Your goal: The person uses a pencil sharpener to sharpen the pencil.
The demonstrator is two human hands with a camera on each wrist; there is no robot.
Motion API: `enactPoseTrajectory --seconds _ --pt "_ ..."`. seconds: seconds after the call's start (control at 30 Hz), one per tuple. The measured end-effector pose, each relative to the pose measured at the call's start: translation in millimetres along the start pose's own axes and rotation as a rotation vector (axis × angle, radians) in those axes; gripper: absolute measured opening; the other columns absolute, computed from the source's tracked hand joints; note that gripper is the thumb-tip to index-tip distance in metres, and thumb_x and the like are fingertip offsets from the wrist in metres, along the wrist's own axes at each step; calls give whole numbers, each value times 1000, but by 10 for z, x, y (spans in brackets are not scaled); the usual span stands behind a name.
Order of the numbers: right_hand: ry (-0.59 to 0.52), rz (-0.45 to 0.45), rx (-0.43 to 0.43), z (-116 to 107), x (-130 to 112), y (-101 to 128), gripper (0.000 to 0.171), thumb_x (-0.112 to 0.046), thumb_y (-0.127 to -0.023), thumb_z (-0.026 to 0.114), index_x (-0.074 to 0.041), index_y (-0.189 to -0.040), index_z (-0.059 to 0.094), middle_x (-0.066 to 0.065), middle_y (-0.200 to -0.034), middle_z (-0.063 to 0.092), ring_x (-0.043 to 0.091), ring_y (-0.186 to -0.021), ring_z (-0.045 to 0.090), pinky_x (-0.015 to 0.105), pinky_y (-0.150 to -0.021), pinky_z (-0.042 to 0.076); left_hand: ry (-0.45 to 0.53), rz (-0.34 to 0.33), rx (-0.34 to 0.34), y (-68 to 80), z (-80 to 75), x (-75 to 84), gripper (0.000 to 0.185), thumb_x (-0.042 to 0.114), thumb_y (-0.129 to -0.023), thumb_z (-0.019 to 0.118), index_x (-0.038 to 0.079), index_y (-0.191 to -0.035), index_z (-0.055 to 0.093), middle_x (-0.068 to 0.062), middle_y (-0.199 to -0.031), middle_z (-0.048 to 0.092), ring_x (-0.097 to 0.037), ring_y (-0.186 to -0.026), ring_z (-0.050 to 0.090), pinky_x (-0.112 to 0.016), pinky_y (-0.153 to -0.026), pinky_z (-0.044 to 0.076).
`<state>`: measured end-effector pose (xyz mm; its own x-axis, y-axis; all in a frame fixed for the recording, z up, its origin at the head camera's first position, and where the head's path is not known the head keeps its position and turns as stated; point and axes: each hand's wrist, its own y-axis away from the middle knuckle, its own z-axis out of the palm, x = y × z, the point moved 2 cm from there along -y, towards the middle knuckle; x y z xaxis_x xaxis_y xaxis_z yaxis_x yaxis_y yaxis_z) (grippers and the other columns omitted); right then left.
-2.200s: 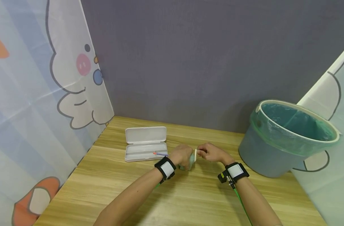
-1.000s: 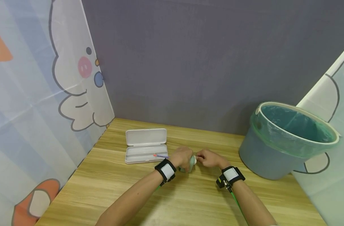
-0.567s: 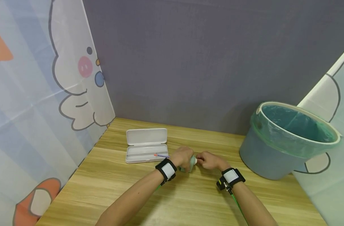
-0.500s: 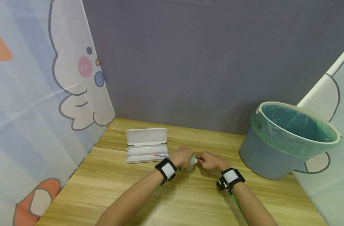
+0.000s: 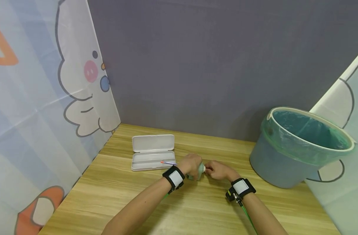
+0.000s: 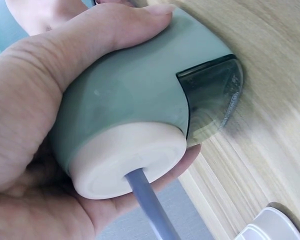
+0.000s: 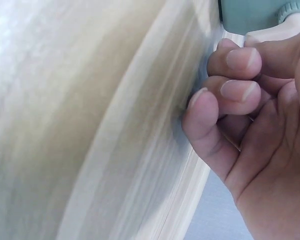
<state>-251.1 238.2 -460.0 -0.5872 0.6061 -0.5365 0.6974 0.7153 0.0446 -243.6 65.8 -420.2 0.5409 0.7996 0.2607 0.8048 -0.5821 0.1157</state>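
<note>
A green crank pencil sharpener [image 6: 135,90] with a pale round face and a see-through dark shavings bin lies low at the table, under my left hand [image 5: 190,164]. In the left wrist view the left thumb and fingers wrap round its body. A blue-purple pencil [image 6: 152,207] sticks out of the hole in its face, its orange end pointing left toward the case in the head view. On the other side, my right hand [image 5: 218,170] holds the crank, with curled fingers [image 7: 240,95] beside the white crank arm [image 7: 277,32]. The knob itself is hidden by the hand.
An open white pencil case [image 5: 153,165] lies just left of the sharpener, lid toward the back wall. A grey-blue bucket [image 5: 277,163] with a green liner stands on the right. The wooden table [image 5: 108,186] meets a dark wall at the back.
The crank's white arm, upright and plainly visible at first, has turned, and the right hand has circled slightly with it. My left hand stays on the sharpener.
</note>
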Motion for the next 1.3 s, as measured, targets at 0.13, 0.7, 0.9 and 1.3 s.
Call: enactPoseTrajectory --seconds 0.13,0.7,0.9,1.3 --pt "-13 -4 -7 13 -28 19 25 -1 -100 52 -4 -78 63 -13 -66 45 -4 -54 38 17 -53 33 15 -4 -1 5 -11 4 37 21 -63 100 16 -85 70 5 -82 65 -12 -73 55 -24 -66 50" --pt "49 27 -25 124 -144 112 30 -4 -100 54 -11 -71 58 -15 -64 39 -4 -53 35 16 -54 32 61 -45 -11 22 27 3 41 21 -64 99 15 -90 68 5 -85 64 -13 -74 56 -25 -67 50" --pt "37 14 -15 154 -179 169 30 -5 -101 55 -9 -72 60 -15 -64 40 -3 -54 35 17 -55 33 39 -36 4 4 43 6 41 21 -61 100 16 -84 67 6 -80 62 -13 -71 54 -24 -64 48" --pt "-99 171 -30 205 -214 286 32 -22 -109 49 -13 -83 64 -11 -62 46 2 -43 44 24 -42 44 70 -45 16 28 23 14 41 20 -62 100 14 -84 66 5 -78 62 -13 -69 55 -24 -61 48"
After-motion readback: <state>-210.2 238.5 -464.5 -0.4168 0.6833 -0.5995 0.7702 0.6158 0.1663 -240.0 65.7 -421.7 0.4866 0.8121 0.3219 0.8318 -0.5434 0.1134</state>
